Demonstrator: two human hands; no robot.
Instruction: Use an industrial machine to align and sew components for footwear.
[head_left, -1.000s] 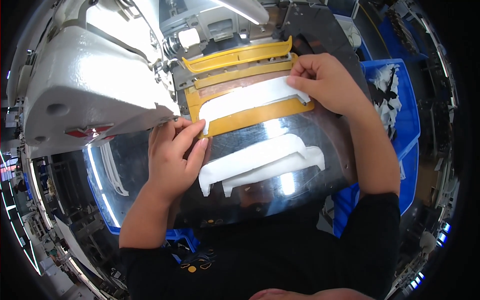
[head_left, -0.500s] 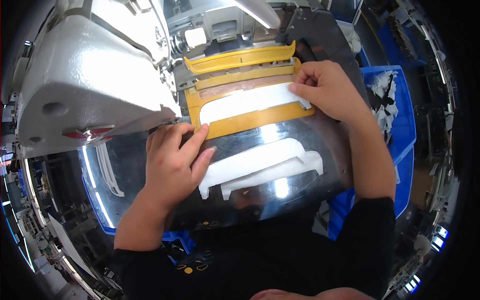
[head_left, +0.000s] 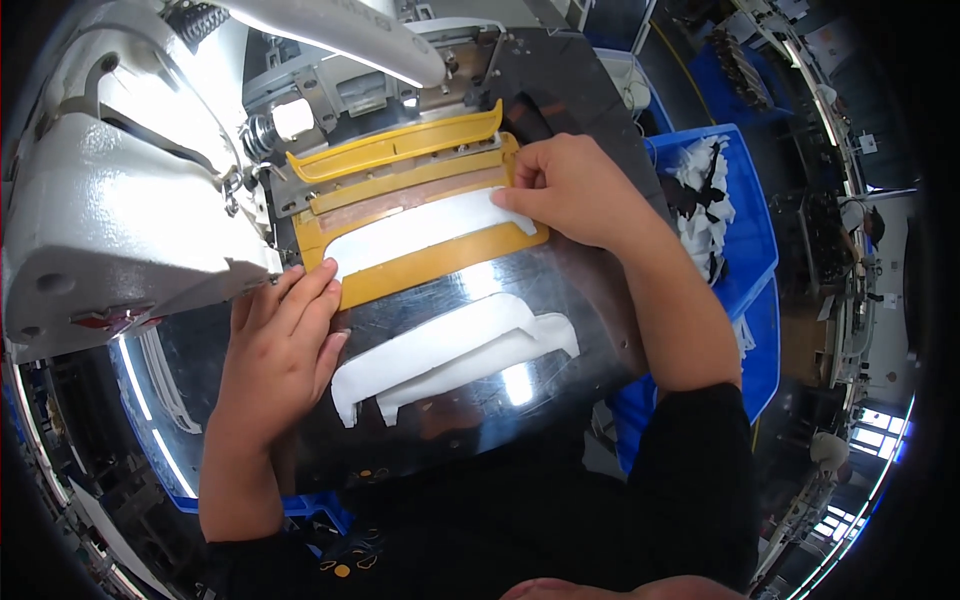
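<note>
Surface (head_left: 520, 425): dark, lay beneath the yellow template (head_left: 440, 265).
Sewing machine (head_left: 130, 220): stood left of the template.
White strip (head_left: 420, 221): lay flat on the template.
Left hand (head_left: 278, 350): unclenched, fingertips rested at the template's left end.
Right hand (head_left: 575, 192): thumb touched the strip near the template's right end; grip unclear.

one left hand (head_left: 282, 345) and one right hand (head_left: 577, 192) are near the middle. one white piece (head_left: 420, 230) is between them, two more white pieces (head_left: 430, 347) show below, and one white machine (head_left: 130, 215) is upper left.
</note>
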